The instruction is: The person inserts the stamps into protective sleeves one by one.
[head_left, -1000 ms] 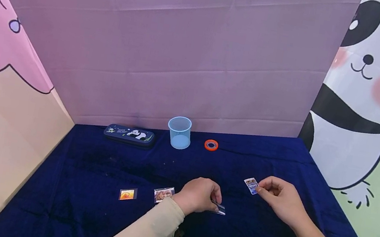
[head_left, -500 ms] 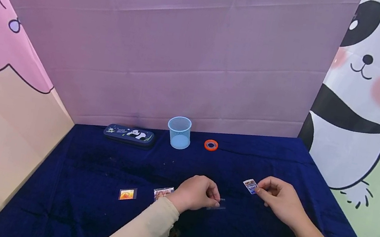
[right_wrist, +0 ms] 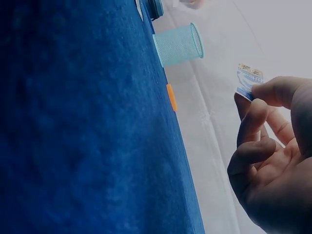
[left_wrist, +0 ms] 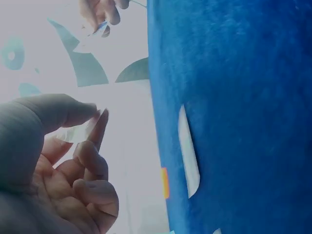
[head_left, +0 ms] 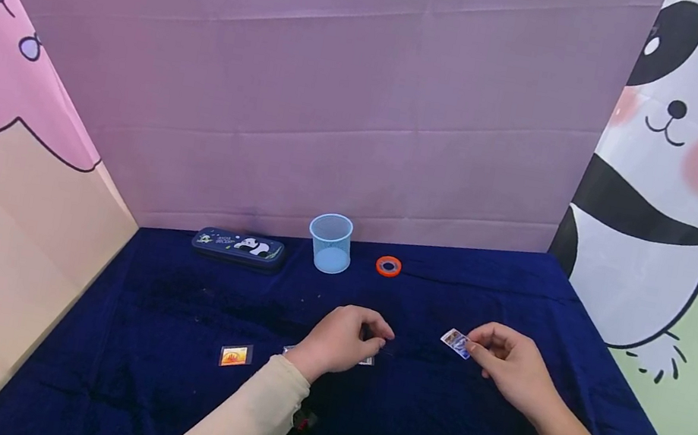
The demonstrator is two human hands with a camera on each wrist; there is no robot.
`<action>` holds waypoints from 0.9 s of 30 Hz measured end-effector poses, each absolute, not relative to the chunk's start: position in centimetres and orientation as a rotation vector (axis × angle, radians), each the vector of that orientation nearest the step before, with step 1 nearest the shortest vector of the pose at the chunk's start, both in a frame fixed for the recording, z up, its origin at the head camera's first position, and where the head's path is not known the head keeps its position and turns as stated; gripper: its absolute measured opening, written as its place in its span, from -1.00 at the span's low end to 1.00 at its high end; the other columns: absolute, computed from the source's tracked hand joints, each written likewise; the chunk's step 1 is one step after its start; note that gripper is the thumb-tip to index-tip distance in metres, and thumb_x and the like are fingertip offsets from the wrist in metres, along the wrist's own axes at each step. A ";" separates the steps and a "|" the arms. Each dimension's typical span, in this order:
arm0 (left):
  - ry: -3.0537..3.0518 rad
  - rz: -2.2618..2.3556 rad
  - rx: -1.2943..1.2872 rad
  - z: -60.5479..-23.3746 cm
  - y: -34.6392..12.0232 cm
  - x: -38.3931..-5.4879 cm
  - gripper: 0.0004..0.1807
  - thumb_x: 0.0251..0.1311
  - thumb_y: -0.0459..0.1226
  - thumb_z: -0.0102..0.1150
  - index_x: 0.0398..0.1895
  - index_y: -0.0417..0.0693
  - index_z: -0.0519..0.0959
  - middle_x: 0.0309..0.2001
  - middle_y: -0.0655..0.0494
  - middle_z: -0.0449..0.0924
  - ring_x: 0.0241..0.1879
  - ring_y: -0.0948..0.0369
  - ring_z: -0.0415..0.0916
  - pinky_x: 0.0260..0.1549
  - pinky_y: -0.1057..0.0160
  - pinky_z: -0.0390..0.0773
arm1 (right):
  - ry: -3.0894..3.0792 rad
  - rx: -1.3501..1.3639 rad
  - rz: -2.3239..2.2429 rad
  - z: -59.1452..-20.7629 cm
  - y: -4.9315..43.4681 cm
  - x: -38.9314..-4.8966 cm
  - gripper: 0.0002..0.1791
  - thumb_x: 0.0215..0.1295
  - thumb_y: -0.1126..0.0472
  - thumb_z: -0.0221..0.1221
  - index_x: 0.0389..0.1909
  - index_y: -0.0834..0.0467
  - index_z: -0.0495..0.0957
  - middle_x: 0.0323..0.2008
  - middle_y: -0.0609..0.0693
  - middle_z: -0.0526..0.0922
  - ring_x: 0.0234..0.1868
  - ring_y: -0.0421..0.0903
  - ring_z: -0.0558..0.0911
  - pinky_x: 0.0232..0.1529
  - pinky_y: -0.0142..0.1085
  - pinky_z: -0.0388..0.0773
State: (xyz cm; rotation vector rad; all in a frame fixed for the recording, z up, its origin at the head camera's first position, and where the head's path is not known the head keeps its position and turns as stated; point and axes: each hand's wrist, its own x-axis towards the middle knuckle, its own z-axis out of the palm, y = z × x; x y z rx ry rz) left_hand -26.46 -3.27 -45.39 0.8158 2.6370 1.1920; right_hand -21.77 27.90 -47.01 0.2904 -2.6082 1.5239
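Observation:
In the head view my right hand (head_left: 506,355) pinches a small printed card (head_left: 456,342) by one corner, raised above the blue cloth. The right wrist view shows this blue-and-white card (right_wrist: 249,80) between thumb and index finger. My left hand (head_left: 338,343) is to its left, thumb and index finger pinching a thin clear plastic sleeve (left_wrist: 75,133), hardly visible in the head view. Under that hand, a pale-edged flat piece (head_left: 367,361) and a sleeved picture card's corner (head_left: 288,350) show, mostly hidden. Farther left lies a yellow-orange card in a clear sleeve (head_left: 236,356).
Along the back of the blue cloth (head_left: 154,385) stand a dark blue panda pencil case (head_left: 238,247), a light blue mesh cup (head_left: 330,244) and an orange-red tape roll (head_left: 388,266). A pinkish curtain (head_left: 342,93) rises behind, with printed panels at both sides.
My left hand has lifted off the cloth and moved left with the clear sleeve, uncovering a pale edge while covering the picture card. The right hand's card has shifted slightly left and tilted.

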 end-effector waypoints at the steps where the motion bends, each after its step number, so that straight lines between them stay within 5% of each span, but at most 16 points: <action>1: 2.633 1.223 0.810 -45.2 -3.5 -26.5 -0.86 0.42 -0.27 0.31 -0.07 0.12 0.77 -0.22 0.37 0.62 -0.44 0.28 0.45 -0.45 0.28 0.50 | -2.603 0.303 1.523 -47.0 27.8 -21.7 -0.88 0.53 0.19 0.25 -0.09 0.17 0.66 -0.25 0.19 0.67 -0.47 -0.06 0.58 -0.45 -0.24 0.54; 13: 2.647 1.462 0.776 -43.3 -5.6 -26.4 -0.90 0.37 -0.19 0.40 -0.13 0.19 0.67 -0.23 0.34 0.66 -0.47 0.22 0.39 -0.49 0.29 0.40 | -2.590 0.361 1.396 -46.5 26.2 -21.6 -0.78 0.49 0.16 0.30 0.03 0.14 0.73 -0.44 0.10 0.61 -0.54 -0.10 0.50 -0.59 -0.29 0.44; 27: 2.692 1.646 0.808 -40.8 -8.3 -26.2 -0.89 0.45 -0.26 0.30 -0.07 0.09 0.75 -0.27 0.27 0.66 -0.35 0.15 0.47 -0.39 0.27 0.47 | -2.568 0.433 1.316 -43.2 23.8 -22.0 -0.96 0.45 0.16 0.34 -0.15 -0.04 0.71 -0.47 -0.05 0.60 -0.52 -0.08 0.50 -0.57 -0.29 0.42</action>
